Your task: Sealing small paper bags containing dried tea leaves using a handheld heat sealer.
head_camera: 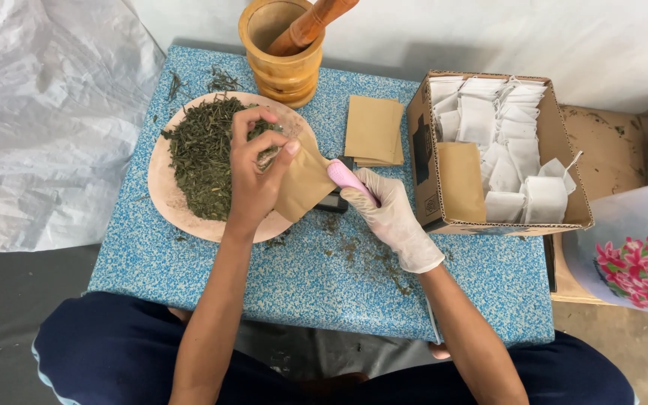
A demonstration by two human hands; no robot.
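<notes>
My bare left hand (255, 174) holds a small brown paper pouch (305, 182) over the edge of a round wooden plate (160, 187) heaped with dried green leaves (204, 154). My right hand (391, 217), in a white glove, grips a pink handle (348, 178) whose tip goes toward the pouch mouth. A small dark object (333, 202) lies on the table just under the pouch, partly hidden.
A wooden mortar with pestle (283, 49) stands at the back of the blue speckled table (301, 277). A stack of brown pouches (373, 131) lies beside a cardboard box (500, 150) of white filter bags. Leaf crumbs are scattered. A flowered bag (639, 262) sits right.
</notes>
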